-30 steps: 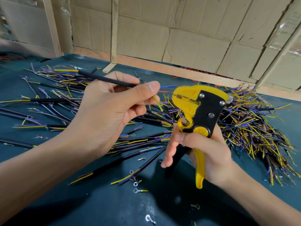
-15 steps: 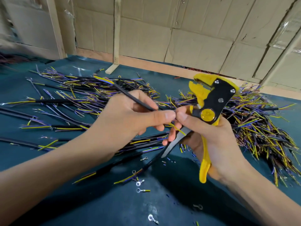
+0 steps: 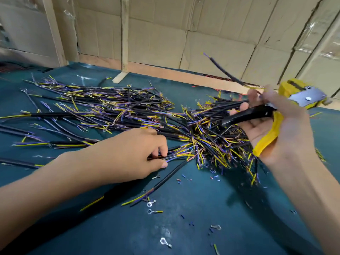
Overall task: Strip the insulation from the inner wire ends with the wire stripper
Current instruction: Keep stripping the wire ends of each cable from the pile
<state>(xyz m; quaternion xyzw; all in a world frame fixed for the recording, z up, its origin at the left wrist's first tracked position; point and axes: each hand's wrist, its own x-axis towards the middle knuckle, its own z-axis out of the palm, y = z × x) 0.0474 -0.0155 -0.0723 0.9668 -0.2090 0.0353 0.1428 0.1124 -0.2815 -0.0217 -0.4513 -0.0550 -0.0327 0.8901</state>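
left hand [image 3: 128, 153] lowered, fingers pinching, right hand [image 3: 272, 126] raised, gripping

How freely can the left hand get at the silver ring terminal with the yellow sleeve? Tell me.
Probably freely: the silver ring terminal with the yellow sleeve lies alone on the bare green mat, just below the left hand. That hand's fingers rest on a black cable and would need lifting off first.

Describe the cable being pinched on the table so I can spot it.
On the teal table, find the left hand at the near edge of the wire pile. Its fingertips pinch a black cable with yellow and purple inner wires. Only that one is touched.
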